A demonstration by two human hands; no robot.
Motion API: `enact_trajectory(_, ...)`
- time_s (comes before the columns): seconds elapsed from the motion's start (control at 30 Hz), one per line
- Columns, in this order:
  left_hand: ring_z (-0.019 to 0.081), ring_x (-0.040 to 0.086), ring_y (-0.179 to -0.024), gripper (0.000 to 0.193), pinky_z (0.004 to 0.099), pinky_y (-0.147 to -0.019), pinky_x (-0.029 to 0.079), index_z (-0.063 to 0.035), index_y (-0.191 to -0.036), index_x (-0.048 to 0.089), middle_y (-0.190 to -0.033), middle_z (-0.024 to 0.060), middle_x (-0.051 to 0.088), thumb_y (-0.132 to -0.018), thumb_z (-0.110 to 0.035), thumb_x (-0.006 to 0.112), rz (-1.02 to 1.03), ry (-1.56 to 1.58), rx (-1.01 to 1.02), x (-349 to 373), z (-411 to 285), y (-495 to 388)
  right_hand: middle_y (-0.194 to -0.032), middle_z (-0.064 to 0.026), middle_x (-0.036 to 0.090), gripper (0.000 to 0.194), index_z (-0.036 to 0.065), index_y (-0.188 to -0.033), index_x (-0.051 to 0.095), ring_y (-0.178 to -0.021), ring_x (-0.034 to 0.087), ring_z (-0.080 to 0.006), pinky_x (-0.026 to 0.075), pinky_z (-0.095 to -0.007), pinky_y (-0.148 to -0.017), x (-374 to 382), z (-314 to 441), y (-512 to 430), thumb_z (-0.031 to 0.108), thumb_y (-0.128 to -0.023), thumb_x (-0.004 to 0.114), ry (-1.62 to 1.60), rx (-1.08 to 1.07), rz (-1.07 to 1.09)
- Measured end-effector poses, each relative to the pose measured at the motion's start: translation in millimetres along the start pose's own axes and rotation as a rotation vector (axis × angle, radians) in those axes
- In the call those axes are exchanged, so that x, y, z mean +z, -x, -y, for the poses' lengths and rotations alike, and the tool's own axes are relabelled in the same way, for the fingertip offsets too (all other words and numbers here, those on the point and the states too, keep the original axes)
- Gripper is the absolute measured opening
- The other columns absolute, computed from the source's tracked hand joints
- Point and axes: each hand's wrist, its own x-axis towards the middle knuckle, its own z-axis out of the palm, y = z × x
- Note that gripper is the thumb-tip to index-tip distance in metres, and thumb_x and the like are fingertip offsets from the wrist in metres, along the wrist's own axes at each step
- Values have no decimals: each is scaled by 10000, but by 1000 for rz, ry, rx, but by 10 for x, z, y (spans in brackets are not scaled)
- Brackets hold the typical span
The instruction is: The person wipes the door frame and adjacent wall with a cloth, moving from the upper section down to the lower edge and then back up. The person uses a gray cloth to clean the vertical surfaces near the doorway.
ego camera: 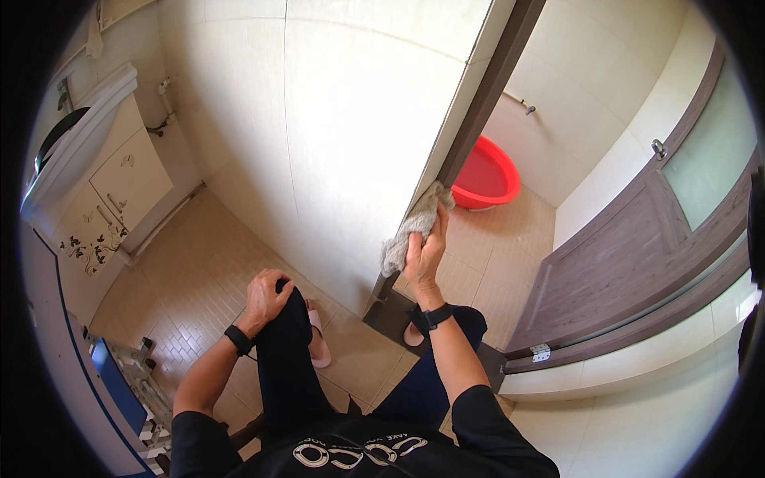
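Note:
My right hand [427, 254] holds a grey cloth [412, 230] against the lower part of the brown door frame [487, 89], at the end of a tiled wall [358, 119]. The cloth lies lengthwise along the frame, with its upper end bunched beyond my fingertips. My left hand [266, 299] rests on my bent left knee, its fingers curled over the dark trouser leg. I see nothing held in it. Both wrists wear black bands.
A red plastic basin [511, 173] stands on the tiled floor beyond the doorway. At the right a brown door [621, 257] with a frosted pane is swung open. A white vanity cabinet [128, 173] is at the left, above a metal folding ladder [149, 394]. A dark threshold [394, 316] crosses the doorway.

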Motion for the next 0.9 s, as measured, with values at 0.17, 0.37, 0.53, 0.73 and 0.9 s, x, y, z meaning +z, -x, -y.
enact_trajectory(0.17, 379, 659, -879, 182, 465, -782, 523, -22, -827, 717, -864, 176, 702, -841, -203, 703, -14, 16, -26, 18, -19, 11, -1465, -263, 454, 652, -96, -1408, 473, -1378, 428, -421, 329, -479, -1153, -90, 207, -339, 432, -1026, 481, 33, -104, 17)
enact_trajectory(0.37, 382, 657, -869, 179, 467, -773, 523, -21, -828, 717, -860, 179, 700, -840, -199, 704, -14, 21, -13, -13, 23, 19, -1452, -258, 483, 615, -67, -1405, 497, -1375, 437, -404, 328, -479, -1156, -368, 1027, -1899, 415, -1022, 496, 11, -487, -9)
enact_trajectory(0.53, 384, 654, -854, 186, 468, -756, 519, -19, -836, 718, -861, 180, 700, -838, -204, 709, -47, 37, -35, -57, 92, 68, -1055, -129, 685, 424, -25, -1248, 594, -933, 652, -243, 495, -361, -915, -522, 1581, -2763, 319, -1008, 536, -50, -413, 23)
enact_trajectory(0.73, 379, 654, -846, 197, 462, -741, 518, -17, -854, 723, -865, 177, 701, -841, -213, 711, -59, 48, -59, -109, 166, 75, -1344, -271, 532, 458, -66, -1248, 586, -1255, 516, -414, 383, -513, -1089, -202, 1092, -2021, 317, -1007, 512, 47, -494, -115)
enact_trajectory(0.9, 374, 654, -859, 201, 455, -750, 518, -20, -861, 726, -868, 174, 701, -847, -219, 705, -26, 46, -60, -95, 102, 50, -1481, -282, 411, 650, -98, -1414, 461, -1365, 411, -430, 329, -512, -1139, -65, 597, -1115, 404, -1002, 493, 60, -301, -72)
